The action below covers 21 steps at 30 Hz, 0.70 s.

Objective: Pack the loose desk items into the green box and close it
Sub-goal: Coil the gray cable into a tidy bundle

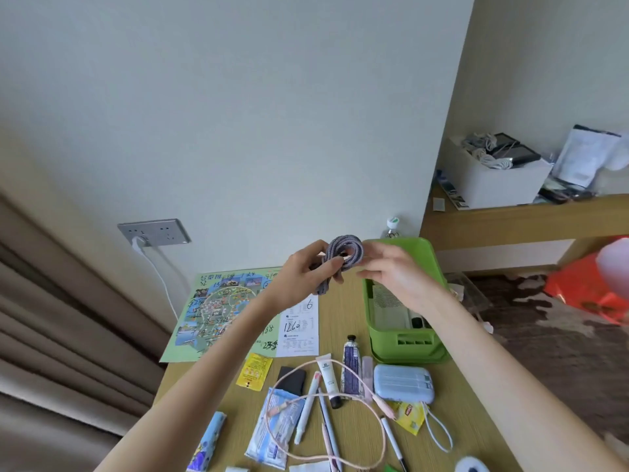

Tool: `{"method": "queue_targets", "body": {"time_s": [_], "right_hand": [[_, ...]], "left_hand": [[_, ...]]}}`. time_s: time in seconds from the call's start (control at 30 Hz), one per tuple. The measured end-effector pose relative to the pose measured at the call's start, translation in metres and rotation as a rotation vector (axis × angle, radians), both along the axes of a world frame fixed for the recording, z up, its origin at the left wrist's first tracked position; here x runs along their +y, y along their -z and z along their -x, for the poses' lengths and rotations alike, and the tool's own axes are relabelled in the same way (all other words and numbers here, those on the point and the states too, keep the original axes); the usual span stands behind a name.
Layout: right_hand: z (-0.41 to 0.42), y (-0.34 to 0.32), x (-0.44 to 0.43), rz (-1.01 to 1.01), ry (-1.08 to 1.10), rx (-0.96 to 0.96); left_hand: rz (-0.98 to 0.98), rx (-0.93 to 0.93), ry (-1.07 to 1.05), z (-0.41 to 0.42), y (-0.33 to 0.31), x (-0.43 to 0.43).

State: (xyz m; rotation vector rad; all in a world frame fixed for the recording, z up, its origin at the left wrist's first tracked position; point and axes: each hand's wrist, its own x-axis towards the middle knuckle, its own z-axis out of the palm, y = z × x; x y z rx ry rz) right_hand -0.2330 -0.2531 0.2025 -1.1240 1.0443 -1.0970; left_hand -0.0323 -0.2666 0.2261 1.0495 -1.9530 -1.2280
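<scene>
Left hand [306, 272] pinches cable coil [344, 251] above green box [406, 342]; right hand [394, 272] spread, maybe touching. I'd hold it tight, lower in.

The white printed sheet [299, 330] on the worktop [340, 318] carries handwritten "1260" at its middle and "6" at its far right corner. The green map [218, 311] to its left bears handwritten numbers, with "88" near its right edge. Print on the tubes [350, 369] is too small to read.

Left hand [308, 270] grips coiled cable [342, 255] above desk [343, 301].
</scene>
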Motion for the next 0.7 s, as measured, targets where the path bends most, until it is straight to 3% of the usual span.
{"method": "queue_targets", "body": {"time_s": [0.3,0.53,0.6,0.7], "right_hand": [[0.044,0.045,-0.029,0.069,0.007,0.343],[0.098,0.074,-0.046,0.104,-0.06,0.703],[0.109,0.081,-0.045,0.106,-0.061,0.769],[0.123,0.091,-0.041,0.049,-0.082,0.816]], "left_hand": [[-0.293,-0.057,0.181,0.042,0.039,-0.04],[-0.397,-0.221,0.254,0.079,0.081,-0.07],[-0.297,-0.322,0.299,0.091,0.092,-0.077],[0.158,-0.558,0.372,0.108,0.11,-0.079]]}}
